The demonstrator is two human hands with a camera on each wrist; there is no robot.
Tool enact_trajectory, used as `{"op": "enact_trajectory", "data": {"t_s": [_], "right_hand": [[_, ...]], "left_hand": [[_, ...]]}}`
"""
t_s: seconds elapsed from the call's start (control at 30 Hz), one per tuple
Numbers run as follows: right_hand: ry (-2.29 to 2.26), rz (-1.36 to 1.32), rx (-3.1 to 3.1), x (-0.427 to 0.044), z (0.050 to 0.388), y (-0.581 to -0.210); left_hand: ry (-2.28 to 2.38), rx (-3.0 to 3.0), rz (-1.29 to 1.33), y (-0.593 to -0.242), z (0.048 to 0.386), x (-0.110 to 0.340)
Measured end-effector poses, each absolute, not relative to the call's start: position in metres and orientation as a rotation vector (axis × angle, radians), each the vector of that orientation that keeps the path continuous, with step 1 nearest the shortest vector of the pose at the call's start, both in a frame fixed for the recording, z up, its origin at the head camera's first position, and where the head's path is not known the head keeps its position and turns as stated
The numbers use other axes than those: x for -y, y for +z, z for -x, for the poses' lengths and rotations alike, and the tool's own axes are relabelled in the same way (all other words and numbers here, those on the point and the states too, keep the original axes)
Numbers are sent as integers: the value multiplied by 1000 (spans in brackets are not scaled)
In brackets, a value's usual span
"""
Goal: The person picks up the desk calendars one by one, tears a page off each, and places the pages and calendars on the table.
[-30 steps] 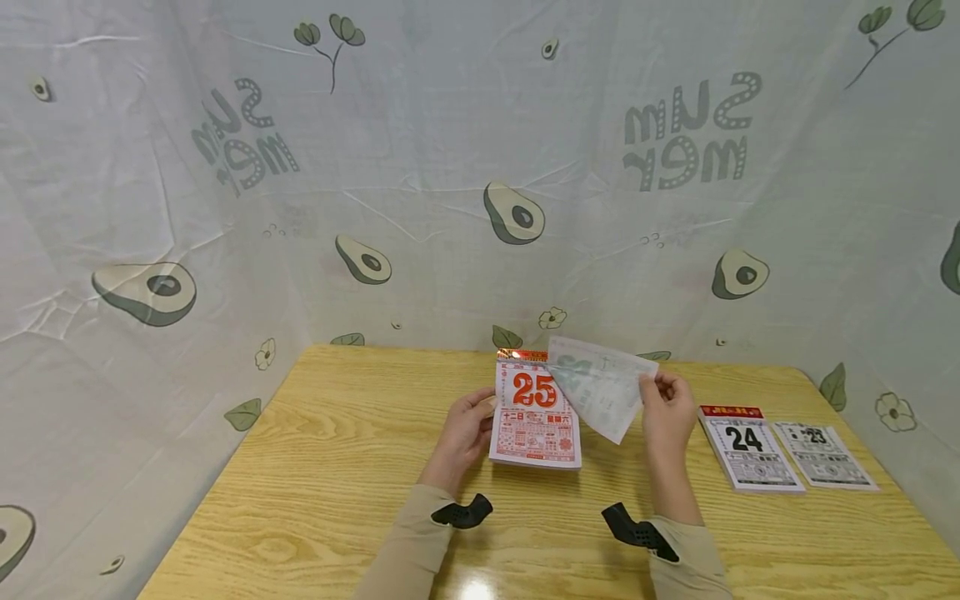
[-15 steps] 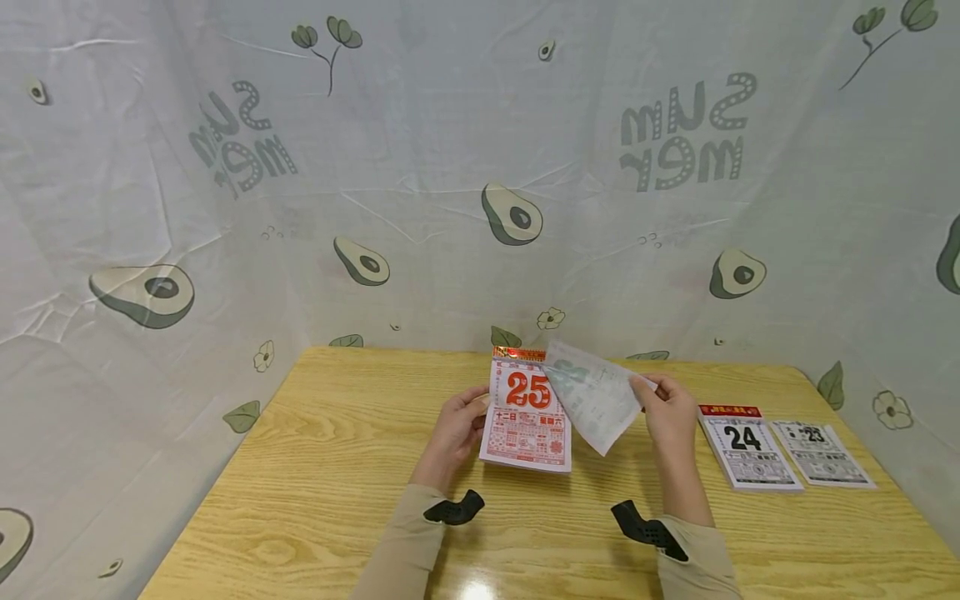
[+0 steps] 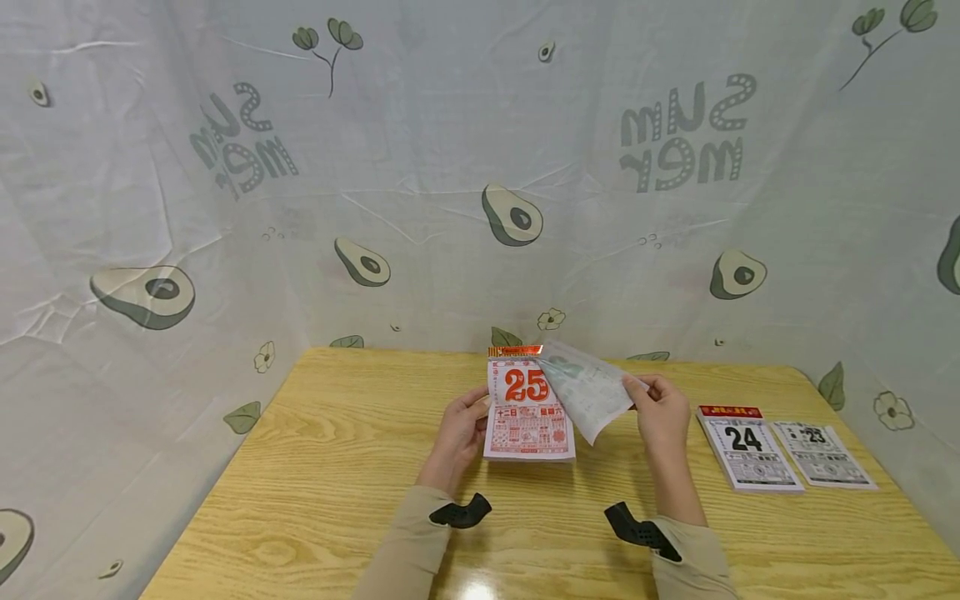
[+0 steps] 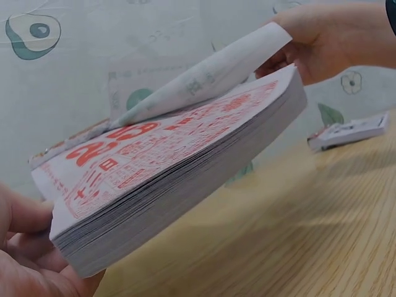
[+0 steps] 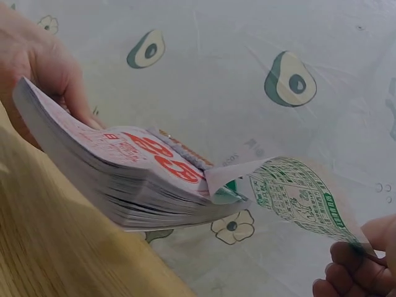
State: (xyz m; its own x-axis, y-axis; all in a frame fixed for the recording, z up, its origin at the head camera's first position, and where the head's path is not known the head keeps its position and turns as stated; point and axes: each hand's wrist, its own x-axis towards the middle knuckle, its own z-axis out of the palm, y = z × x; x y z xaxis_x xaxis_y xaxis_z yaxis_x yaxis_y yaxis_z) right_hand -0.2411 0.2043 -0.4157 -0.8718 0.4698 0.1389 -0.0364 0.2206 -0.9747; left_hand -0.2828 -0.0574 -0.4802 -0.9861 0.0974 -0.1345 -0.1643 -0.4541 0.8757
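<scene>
A thick tear-off calendar showing a red 25 is held up over the table, tilted. My left hand grips its left edge, thumb on the front, as the left wrist view shows. With thumb and curled fingers my right hand pinches the lower corner of a thin calendar page. That page is pulled away to the right; its green-printed face curls in the right wrist view. It still meets the calendar near the top binding, where the exact extent of the join is hard to tell.
On the wooden table, to the right, lies a second calendar with a black 24. Beside it is a loose page marked 23. A printed avocado curtain hangs behind the table.
The calendar has shifted slightly left and been tilted a little. My right hand has drawn slightly left and the pinched page is more folded, its lower tip having moved left.
</scene>
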Motion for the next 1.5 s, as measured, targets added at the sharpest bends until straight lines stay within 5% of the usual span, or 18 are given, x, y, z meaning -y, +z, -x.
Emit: {"op": "enact_trajectory", "data": {"t_s": [1.5], "right_hand": [[1612, 414, 1972, -197, 241, -417]], "left_hand": [[2596, -1466, 206, -475, 278, 50]]}}
